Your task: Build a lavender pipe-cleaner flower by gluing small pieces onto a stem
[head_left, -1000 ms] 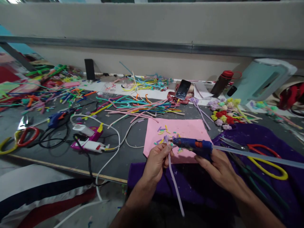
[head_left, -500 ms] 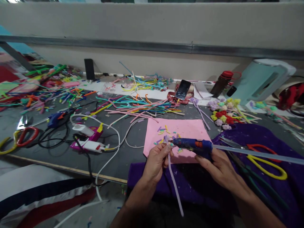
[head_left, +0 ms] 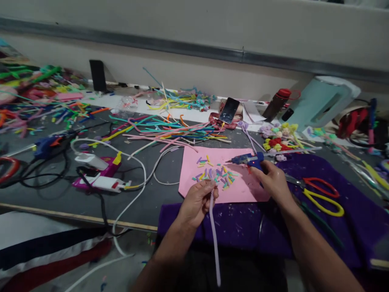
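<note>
pale lilac's seen on the stem (head_left: 215,243) in the left hand (head_left: 196,200); the glue gun (head_left: 257,159) in the right hand (head_left: 275,182) is mostly done in blue; plain pink's worn by the sheet (head_left: 243,192) near both

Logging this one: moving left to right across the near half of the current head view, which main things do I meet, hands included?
Blue glue gun lying down → magenta power strip → left hand pinching a pale purple stem → right hand holding a second glue gun → red-and-yellow-handled scissors.
</note>
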`<move>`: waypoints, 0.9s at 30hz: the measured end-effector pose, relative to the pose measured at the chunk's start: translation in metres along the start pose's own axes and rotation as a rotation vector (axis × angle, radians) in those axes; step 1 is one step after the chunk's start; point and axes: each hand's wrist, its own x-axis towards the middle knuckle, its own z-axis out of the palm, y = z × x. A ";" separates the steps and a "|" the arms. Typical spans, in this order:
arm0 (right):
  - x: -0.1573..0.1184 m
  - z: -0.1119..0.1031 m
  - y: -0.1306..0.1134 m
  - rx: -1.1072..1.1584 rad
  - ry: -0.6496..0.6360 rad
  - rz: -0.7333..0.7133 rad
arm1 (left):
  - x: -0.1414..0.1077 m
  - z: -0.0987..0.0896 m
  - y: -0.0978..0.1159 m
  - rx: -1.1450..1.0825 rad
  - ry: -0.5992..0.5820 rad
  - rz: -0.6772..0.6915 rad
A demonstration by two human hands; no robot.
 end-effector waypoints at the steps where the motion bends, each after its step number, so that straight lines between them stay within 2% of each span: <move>1: 0.002 0.000 0.003 -0.106 0.004 0.000 | 0.000 0.000 0.000 0.002 -0.019 -0.013; 4: -0.002 -0.007 -0.001 -0.340 0.082 -0.014 | -0.001 0.001 0.000 0.016 -0.062 -0.044; 6: -0.012 -0.015 -0.015 -0.304 0.191 -0.072 | -0.001 0.001 0.000 0.025 -0.073 -0.054; 7: -0.017 -0.019 -0.024 -0.203 0.210 -0.129 | -0.001 0.001 -0.001 0.030 -0.076 -0.058; 8: -0.023 -0.022 -0.035 -0.044 0.146 -0.201 | -0.001 0.001 -0.001 0.037 -0.078 -0.061; 10: -0.034 -0.025 -0.055 0.242 -0.091 -0.313 | -0.001 0.002 -0.001 0.057 -0.088 -0.062; 12: -0.040 -0.022 -0.071 0.390 -0.250 -0.377 | -0.002 0.002 -0.001 0.076 -0.098 -0.058; 14: -0.043 -0.016 -0.081 0.450 -0.323 -0.419 | -0.002 0.002 -0.001 0.087 -0.108 -0.058; 20: -0.043 -0.003 -0.081 0.404 -0.315 -0.491 | -0.002 0.002 -0.001 0.126 -0.119 -0.046; 27: -0.022 -0.028 -0.070 0.305 -0.332 -0.575 | -0.002 0.003 -0.002 0.182 -0.120 -0.104</move>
